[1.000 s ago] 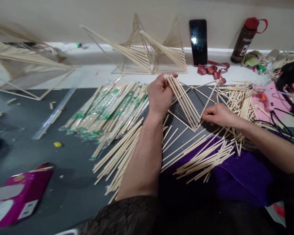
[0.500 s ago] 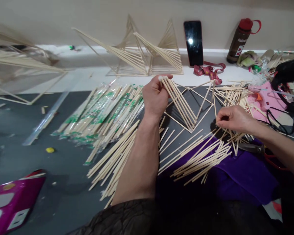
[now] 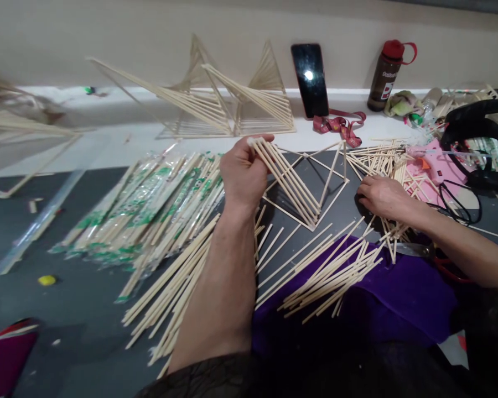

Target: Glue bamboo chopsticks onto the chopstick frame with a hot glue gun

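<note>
Head view: a frame of glued-looking sticks (image 3: pixel 288 178) stands on the bench (image 3: pixel 89 326) between the two hands, its slanting row of slats tilted up at one end. The left hand (image 3: pixel 245 174) pinches that raised corner, a grip that probably steadies the whole frame while leaving the lower joints uncovered. The right hand (image 3: pixel 382 198) is down with bent fingers at a heap of short sticks (image 3: pixel 384 157); whether it grasps one, I cannot tell. Long loose sticks (image 3: pixel 334 279) lie across a purple cloth (image 3: pixel 406 304) nearest the body, seemingly for easy reach, with scissors (image 3: pixel 410 250) just beside. Left of the frame, bagged sticks (image 3: pixel 157 204) lie side by side, presumably as stock. Behind, similar stick structures (image 3: pixel 195 102) and an upright phone (image 3: pixel 310 80) stand on the white ledge (image 3: pixel 116 148), perhaps to keep them clear of the working area.
</note>
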A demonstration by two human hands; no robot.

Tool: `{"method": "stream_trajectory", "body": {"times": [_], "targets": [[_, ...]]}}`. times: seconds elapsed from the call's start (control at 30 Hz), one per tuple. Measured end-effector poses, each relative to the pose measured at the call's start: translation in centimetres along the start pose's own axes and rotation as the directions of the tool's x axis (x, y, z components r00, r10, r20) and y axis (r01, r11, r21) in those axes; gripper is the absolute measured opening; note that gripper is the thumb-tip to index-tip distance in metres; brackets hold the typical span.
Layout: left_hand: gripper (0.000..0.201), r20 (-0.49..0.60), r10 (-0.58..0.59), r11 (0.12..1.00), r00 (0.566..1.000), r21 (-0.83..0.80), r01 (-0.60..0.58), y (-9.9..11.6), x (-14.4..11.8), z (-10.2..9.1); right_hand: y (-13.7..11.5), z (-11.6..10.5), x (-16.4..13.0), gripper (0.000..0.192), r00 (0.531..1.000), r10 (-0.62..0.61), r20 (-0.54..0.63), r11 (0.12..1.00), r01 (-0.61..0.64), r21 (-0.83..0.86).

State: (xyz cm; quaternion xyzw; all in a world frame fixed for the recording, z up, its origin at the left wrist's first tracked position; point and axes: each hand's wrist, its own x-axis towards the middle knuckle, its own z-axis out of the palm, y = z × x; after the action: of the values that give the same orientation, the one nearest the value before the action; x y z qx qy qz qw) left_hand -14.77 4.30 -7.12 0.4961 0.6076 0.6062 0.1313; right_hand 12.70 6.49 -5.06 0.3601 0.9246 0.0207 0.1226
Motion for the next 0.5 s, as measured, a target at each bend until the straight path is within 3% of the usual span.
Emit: {"method": "stream_trajectory", "body": {"times": [0.2,0.3,0.5], "targets": [[0.015,-0.017,0.036,0.999,0.999,0.031,-0.035,-0.2,0.0,0.1,-1.0,-0.4,-0.2,0.029,0.997,-0.016,-0.081,0.999,0.02,0.038],[0.02,-0.005,0.031,0.999,1.0,0.037,-0.031,-0.4,-0.1,0.1,-1.6,-0.4,-0.1,0.029,0.991,0.0,-0.136,0.98,0.028,0.199],[0.023,0.02,0.008,0.999,1.0,0.052,-0.009,-0.4,-0.2,-0.2,-3.2,-1.1,0.9,0.028,0.994,0.01,-0.111,0.867,0.047,0.497]]}}
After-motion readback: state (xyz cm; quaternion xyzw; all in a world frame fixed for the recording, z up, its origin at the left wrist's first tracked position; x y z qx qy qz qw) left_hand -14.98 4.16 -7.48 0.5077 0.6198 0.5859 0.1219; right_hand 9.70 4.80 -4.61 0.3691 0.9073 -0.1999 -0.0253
